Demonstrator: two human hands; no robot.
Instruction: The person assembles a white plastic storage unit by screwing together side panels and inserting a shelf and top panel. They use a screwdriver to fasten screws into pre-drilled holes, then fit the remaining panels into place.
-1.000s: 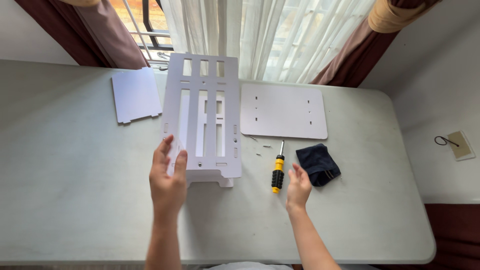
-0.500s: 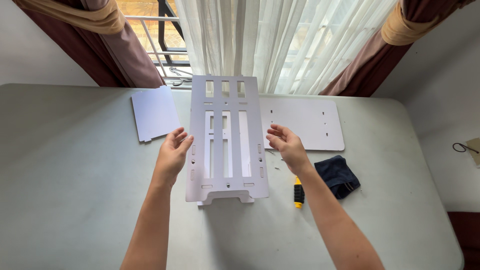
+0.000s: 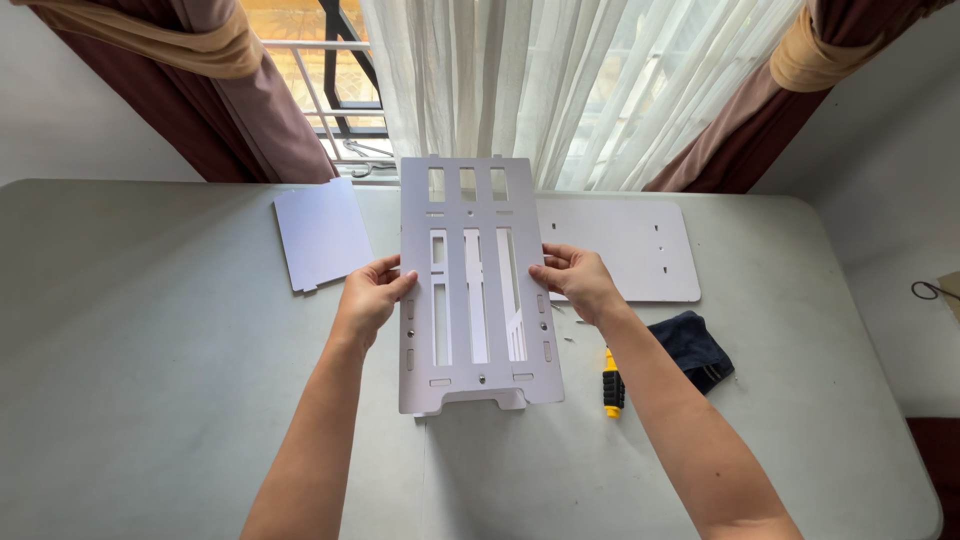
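Both hands' fingers [image 3: 388, 268] clamp the slotted white panel's [image 3: 478, 290] side edges.

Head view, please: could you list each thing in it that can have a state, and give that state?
Slotted white panel: held by both long edges above the table, slots empty.
Left hand: closed on the panel's left edge.
Right hand: closed on its right edge.
Screwdriver: lying flat, untouched.
Dark cloth: crumpled on the table.
Flat board: lying flat.
Small panel: lying flat.
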